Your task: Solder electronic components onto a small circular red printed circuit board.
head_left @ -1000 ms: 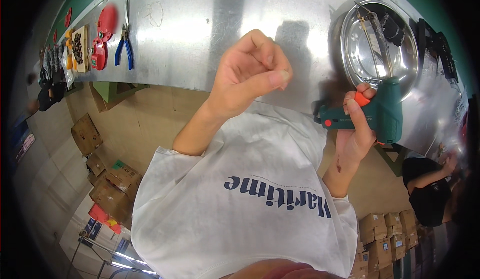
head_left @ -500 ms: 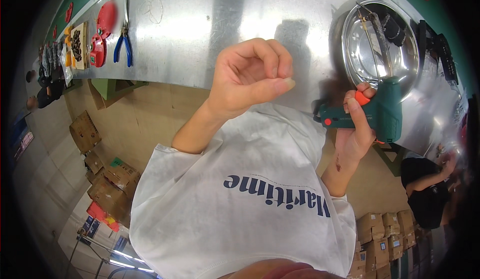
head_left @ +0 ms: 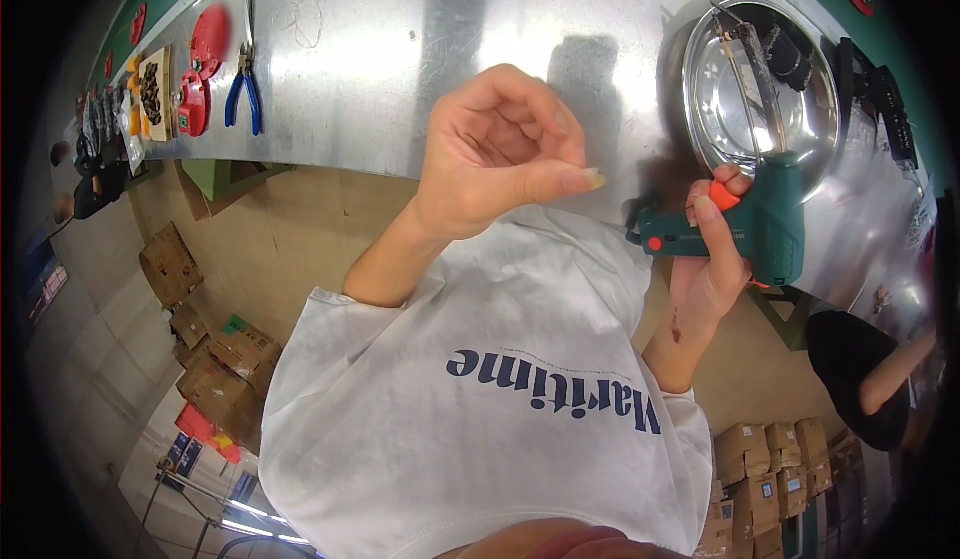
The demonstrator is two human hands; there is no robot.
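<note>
My left hand (head_left: 500,149) is raised above the near edge of the metal table, its fingers curled round and the thumb stretched toward the fingertips. Whether anything thin is caught between thumb and fingers is too small to tell. In my right hand (head_left: 715,234) is a green pistol-shaped power tool (head_left: 778,224) with an orange trigger and a red dot on its grip. My fingers wrap the grip by the trigger. Long thin metal rods (head_left: 765,89) run from the tool's front end across the round steel dish (head_left: 697,109). A dark piece (head_left: 788,62) lies in the dish.
Blue-handled long-nose pliers (head_left: 243,84) lie on the metal table (head_left: 380,49) at the left, beside red plastic parts (head_left: 195,99) and a small wooden tray (head_left: 165,69). Black strips (head_left: 885,109) are at the far right. Another person's arm (head_left: 895,374) shows at right; cardboard boxes (head_left: 225,394) stand below.
My left hand has turned slightly, its fingers rising a little and the thumb shifting right. My right hand and the green tool hold still. At the right, the other person's arm has moved.
</note>
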